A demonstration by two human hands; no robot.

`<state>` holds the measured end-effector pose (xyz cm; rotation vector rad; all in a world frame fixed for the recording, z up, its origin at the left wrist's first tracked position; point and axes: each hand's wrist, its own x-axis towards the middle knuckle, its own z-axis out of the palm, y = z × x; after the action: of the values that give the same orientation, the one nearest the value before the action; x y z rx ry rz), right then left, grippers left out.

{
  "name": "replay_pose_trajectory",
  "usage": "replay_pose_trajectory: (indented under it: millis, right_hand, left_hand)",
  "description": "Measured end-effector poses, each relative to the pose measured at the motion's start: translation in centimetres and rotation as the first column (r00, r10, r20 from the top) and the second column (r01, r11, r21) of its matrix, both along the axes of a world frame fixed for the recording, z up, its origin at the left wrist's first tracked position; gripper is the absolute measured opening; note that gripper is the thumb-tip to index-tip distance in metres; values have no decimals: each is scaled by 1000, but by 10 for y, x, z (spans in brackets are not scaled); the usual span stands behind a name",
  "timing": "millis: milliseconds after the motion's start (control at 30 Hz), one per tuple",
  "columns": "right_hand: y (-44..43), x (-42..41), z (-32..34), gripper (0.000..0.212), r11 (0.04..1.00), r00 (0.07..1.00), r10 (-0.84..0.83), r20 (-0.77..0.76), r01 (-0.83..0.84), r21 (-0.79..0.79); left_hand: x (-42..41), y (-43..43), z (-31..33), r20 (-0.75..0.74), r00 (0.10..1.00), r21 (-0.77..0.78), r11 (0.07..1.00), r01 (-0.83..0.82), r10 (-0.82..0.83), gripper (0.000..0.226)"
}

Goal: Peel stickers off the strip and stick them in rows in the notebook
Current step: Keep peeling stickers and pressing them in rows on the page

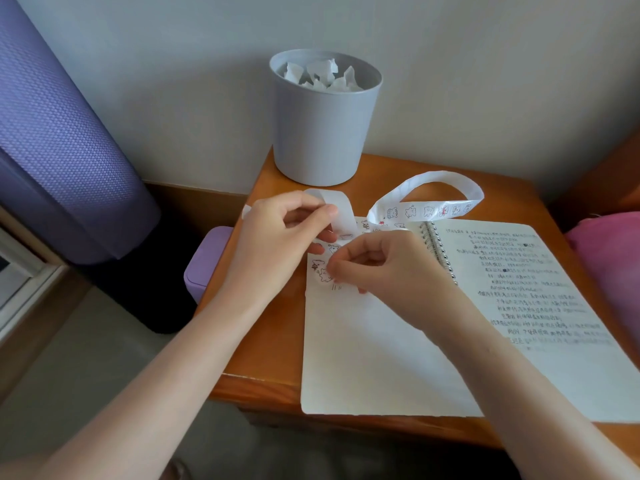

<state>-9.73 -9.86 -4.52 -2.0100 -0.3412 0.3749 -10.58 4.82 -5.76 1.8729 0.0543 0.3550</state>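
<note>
An open spiral notebook (381, 358) lies on the wooden table (263, 341), its left page blank and its right page full of handwriting. A long white sticker strip (433, 209) printed with small animal drawings loops above the notebook's top edge. My left hand (277, 244) pinches the strip's near end between thumb and fingers. My right hand (384, 265) pinches at a sticker right by the top left corner of the blank page, where a few small animal stickers (320, 268) sit. My fingers hide the exact contact.
A grey bin (322, 133) holding crumpled white paper stands at the table's back edge against the wall. A small lilac box (204, 268) sits low beside the table's left side. A purple rolled mat (62, 150) leans at the left, and pink fabric (609, 258) shows at the right.
</note>
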Motion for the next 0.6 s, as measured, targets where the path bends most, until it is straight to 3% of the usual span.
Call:
replay_pose_trajectory:
  millis: [600]
  right_hand:
    - [7,-2,-15,11,998,992,-25,123,32,-55]
  left_hand:
    - [-1,-1,0,0,1000,-6,1000,-1,1,6]
